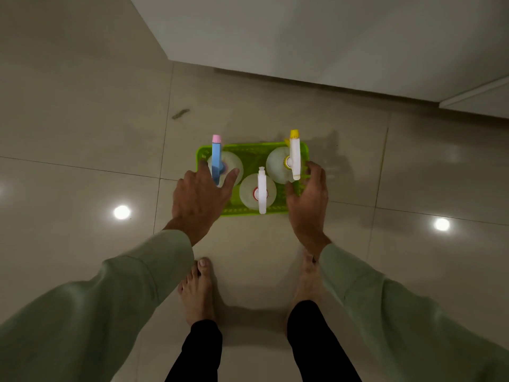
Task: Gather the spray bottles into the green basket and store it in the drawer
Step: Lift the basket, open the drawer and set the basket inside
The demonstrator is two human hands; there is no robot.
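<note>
Head view: green basket sits on the tiled floor holding three spray bottles. Left hand and right hand, each grip spread apart, flank its sides.

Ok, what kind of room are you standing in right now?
Most likely a room in a home, perhaps a kitchen or utility area, though I can't tell which. The glossy tiled floor mirrors ceiling lights, a pale cabinet stands ahead, and the green basket on the floor holds three spray bottles.
</note>
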